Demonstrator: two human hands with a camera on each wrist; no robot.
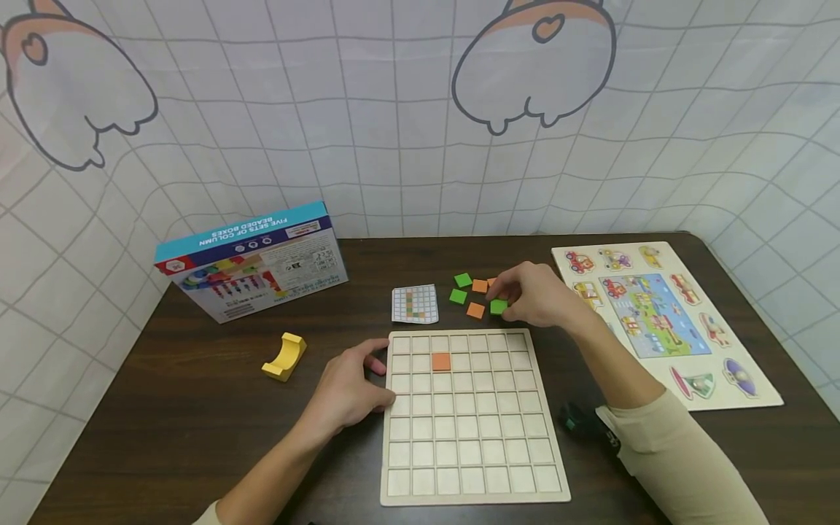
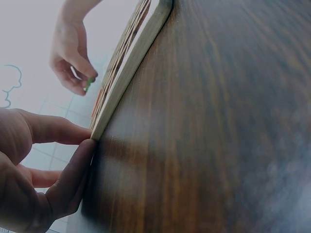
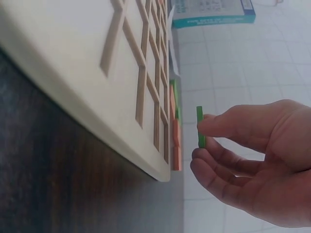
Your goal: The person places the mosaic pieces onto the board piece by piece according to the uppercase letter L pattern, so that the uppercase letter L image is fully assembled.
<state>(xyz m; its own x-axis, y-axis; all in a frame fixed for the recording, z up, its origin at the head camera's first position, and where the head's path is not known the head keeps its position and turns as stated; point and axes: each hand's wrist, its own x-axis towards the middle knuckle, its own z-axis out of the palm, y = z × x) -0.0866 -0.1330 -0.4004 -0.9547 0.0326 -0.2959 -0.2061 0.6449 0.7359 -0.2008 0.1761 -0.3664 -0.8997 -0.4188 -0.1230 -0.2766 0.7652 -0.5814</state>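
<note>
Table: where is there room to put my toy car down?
The table is bare in front of the yellow arch block, left of the left hand. It is also bare between the box and the pattern card. It is crowded behind the grid board, where the right hand pinches a green tile among loose tiles.

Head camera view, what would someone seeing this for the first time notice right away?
The pale wooden grid board in the middle of the dark table, with one orange tile sitting in a cell near its top. Just behind the board, the right hand pinches a green tile among loose green and orange tiles, while the left hand rests against the board's left edge. A colourful vehicle puzzle lies to the right.
</note>
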